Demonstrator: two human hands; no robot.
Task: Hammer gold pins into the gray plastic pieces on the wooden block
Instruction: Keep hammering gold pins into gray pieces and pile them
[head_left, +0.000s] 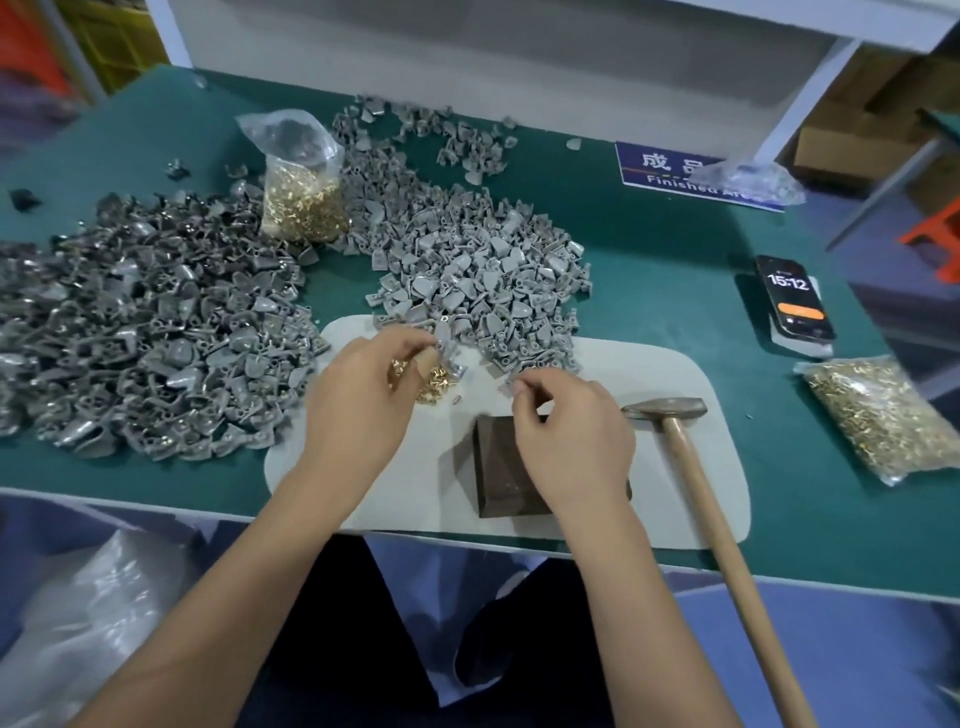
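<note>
while the wide green-covered work surface (675, 291) carries everything, the hammering itself looks not yet begun: this reads as the loading step, fitting a pin to a piece before it goes on the block. the big heap of darker gray plastic pieces (145, 338) fills the left of the surface, and a paler heap of gray plastic pieces (467, 270) lies in the middle, spilling onto the pale rounded mat (675, 415) at the near edge. the wooden-handled hammer with a metal head (691, 467) lies untouched on the mat, just right of the dark brown wooden block (493, 467), whose visible top carries no piece. an upright clear bag of gold pins (304, 202) stands between the heaps; a flat bag of gold pins (878, 415) lies far right, near a black phone (795, 301). the left hand (363, 395) pinches one small gray plastic piece (445, 340) in its fingertips above a small loose pile of gold pins (431, 382). the right hand (571, 436) hovers over the block's far edge, thumb and forefinger pinched narrow; whether a pin is between them i cannot tell. next, i judge, the pin must be seated in the piece's hole, the piece set on the block, and the right hand freed for the hammer.
</note>
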